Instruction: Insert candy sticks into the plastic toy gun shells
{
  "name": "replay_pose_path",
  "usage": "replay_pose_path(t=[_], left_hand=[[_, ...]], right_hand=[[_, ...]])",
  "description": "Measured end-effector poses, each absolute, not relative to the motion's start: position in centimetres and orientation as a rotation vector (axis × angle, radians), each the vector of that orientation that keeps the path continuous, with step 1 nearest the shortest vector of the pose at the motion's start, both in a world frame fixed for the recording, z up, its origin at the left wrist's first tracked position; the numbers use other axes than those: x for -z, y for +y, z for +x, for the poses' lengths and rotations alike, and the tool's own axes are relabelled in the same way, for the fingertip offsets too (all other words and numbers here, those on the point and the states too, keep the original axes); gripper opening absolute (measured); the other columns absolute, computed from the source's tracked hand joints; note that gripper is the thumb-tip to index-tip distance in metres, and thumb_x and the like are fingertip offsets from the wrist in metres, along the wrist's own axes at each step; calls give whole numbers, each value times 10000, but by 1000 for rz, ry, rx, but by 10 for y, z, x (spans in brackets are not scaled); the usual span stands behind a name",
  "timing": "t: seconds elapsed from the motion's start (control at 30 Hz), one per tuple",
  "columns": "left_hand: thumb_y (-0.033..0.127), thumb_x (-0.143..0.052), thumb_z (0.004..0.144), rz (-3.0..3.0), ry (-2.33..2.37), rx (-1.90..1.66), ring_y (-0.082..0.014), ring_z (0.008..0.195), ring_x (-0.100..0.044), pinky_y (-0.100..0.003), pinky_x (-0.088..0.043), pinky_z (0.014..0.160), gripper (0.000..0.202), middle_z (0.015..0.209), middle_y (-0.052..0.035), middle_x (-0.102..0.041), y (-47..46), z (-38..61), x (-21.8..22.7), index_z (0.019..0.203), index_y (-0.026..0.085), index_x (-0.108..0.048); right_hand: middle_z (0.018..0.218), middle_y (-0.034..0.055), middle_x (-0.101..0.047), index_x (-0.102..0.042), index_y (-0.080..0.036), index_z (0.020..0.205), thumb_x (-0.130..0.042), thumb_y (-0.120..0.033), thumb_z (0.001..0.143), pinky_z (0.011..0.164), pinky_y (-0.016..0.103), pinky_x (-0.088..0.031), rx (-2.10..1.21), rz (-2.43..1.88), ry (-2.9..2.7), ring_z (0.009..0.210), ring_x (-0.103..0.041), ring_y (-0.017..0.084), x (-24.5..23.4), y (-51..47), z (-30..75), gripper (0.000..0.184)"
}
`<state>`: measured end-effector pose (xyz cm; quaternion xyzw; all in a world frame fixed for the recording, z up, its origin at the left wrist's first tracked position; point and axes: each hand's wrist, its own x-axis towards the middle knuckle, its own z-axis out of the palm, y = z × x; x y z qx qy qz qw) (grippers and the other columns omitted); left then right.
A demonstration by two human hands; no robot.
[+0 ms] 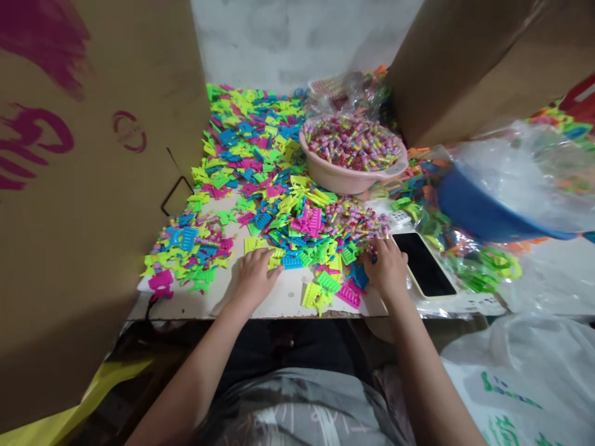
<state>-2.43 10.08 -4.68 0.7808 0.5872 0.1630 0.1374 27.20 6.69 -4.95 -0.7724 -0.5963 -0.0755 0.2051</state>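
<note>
My left hand is at the front of the table, with a yellow comb-like plastic piece between its thumb and forefinger. My right hand has its fingers bent down at the edge of a heap of small, shiny wrapped pieces; its fingertips are partly hidden, so what they hold is unclear. Between the hands lies a loose pile of comb-like plastic pieces in blue, green, yellow and pink. A pink one sits on top. A few, such as a green one, lie nearer the front edge.
A pink basin full of small wrapped pieces stands behind the pile. Beside my right hand lies a phone with a dark screen. A blue basin is farther right. Cardboard boxes flank the table. Another plastic heap is at left.
</note>
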Motion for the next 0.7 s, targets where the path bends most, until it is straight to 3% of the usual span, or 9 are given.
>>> replay_pose_path(t=[0.17, 0.33, 0.5, 0.6, 0.7], left_hand=[[222, -632, 860, 2245, 1681, -495, -331, 1199, -548, -498, -427, 1019, 386, 1211, -134, -615, 101, -19, 52, 1246, 204, -622], [313, -645, 877, 2234, 1668, -586, -336, 1231, -526, -496, -425, 1020, 335, 1259, -142, -588, 99, -11, 56, 1192, 197, -631], [274, -713, 829, 2206, 1680, -658, -322, 1226, -535, -481, -414, 1045, 329, 1253, -135, -601, 103, 1, 62, 1136, 192, -628], [283, -678, 861, 2225, 1649, -700, -294, 1277, -506, -452, -401, 1080, 422, 1318, -133, -570, 90, -6, 56, 1256, 193, -561], [287, -608, 901, 2319, 1666, -773, -302, 1237, -523, -466, -424, 1049, 360, 1307, -132, -553, 61, -32, 41, 1252, 218, -563]], right_hand=[[1166, 189, -649, -617, -157, 1150, -551, -254, 844, 778, 402, -361, 194, -2191, -1752, 1050, -573, 352, 50, 72, 282, 327], [930, 134, -704, -632, -159, 1014, -503, -230, 821, 723, 361, -344, 189, -2142, -1767, 905, -619, 306, 48, 76, 285, 243], [687, 74, -651, -606, -189, 840, -509, -415, 820, 602, 313, -322, 109, -2022, -1658, 634, -592, 234, 49, 71, 290, 247], [634, 63, -618, -604, -205, 806, -505, -531, 811, 536, 306, -325, -9, -1972, -1576, 544, -545, 209, 49, 67, 293, 341], [639, 47, -606, -596, -211, 829, -558, -631, 773, 523, 311, -350, -17, -1966, -1389, 527, -536, 201, 46, 59, 292, 426]])
